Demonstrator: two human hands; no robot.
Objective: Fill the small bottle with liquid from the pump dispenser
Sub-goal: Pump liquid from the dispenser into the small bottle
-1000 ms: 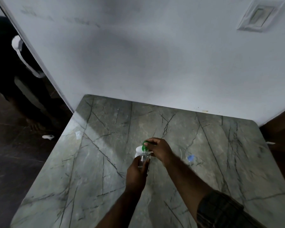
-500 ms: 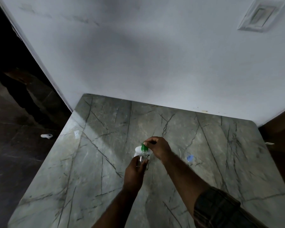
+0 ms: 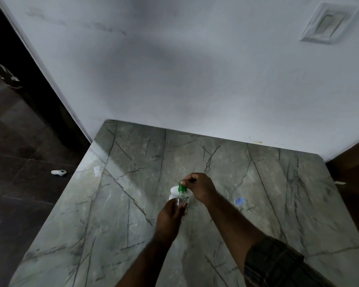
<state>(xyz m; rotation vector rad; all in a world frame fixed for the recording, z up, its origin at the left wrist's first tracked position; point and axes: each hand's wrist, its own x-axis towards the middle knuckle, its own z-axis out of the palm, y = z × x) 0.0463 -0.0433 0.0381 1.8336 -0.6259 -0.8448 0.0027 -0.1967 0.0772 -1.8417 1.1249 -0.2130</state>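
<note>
1. Your left hand is wrapped around the small bottle, a clear little thing held upright just above the desk, right near the middle of it.
2. Your right hand is up on top of the pump dispenser, fingers curled down over the green pump head. Can't really tell from here how far down the pump sits.
3. The dispenser's white body stands on the desk directly behind the bottle, and the green spout sits right over the bottle's mouth, so the two are pretty much touching.
4. Too dim and small to see whether there's any liquid in the bottle.
5. Off to your right there's a small blue cap lying on the desk, just past your right wrist and apart from the bottle.
6. The desk is grey-green marble with dark veins, pushed up against a white wall.
7. There's a little white object down on the dark floor to the left.
</note>
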